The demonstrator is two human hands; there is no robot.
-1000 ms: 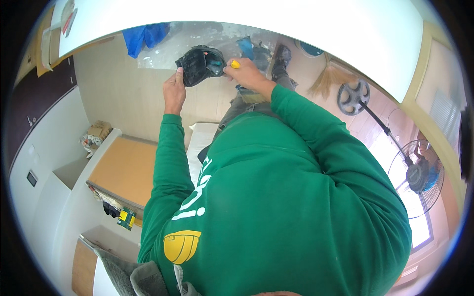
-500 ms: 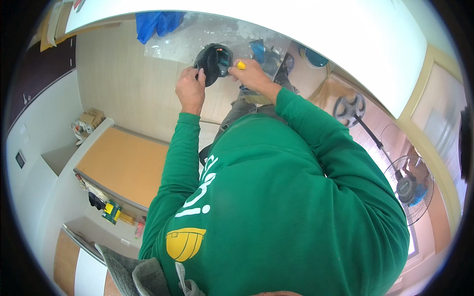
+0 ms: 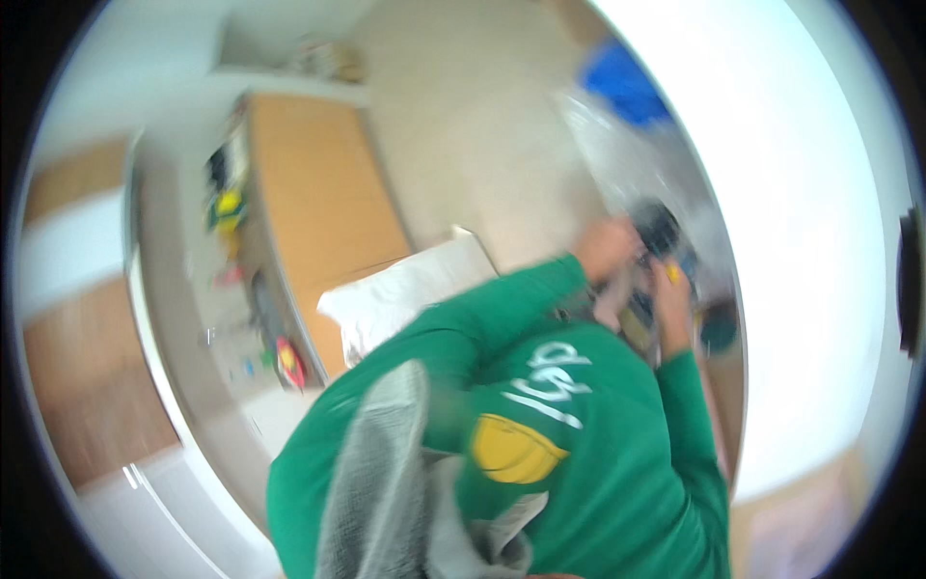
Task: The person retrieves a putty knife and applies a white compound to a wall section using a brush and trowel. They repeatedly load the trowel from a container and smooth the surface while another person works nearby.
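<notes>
Room, indoor, camera view blurred: pale floor (image 3: 482,125) at upper centre; tan-topped desk (image 3: 318,183) at left of centre; white bag-like bundle (image 3: 415,289) near the middle, overlapping the desk's lower end; large white panel (image 3: 796,241) down the right side; blue cloth (image 3: 627,82) and clear sheeting (image 3: 598,130) at upper right.

Item, principal: black container (image 3: 656,224), right of centre, between the hands and the white panel; contents not legible.

Item, yellow piece (image 3: 672,274), small, just below the container, in the right hand.

Risks, judged: container may tip or slip if the left-hand pinch loosens while the body turns; knock against the white panel possible, should the arms swing right; yellow piece may drop if the right grip slackens.

Pose: left forearm extended up and rightward across the frame, left hand (image 3: 608,247) at the container's near-left rim, fingers seemingly pinching it, tips softened by blur; right forearm rising almost straight from the lower right, right hand (image 3: 669,294) curled about the yellow piece, close below the container, contact with the container impossible to tell
</notes>
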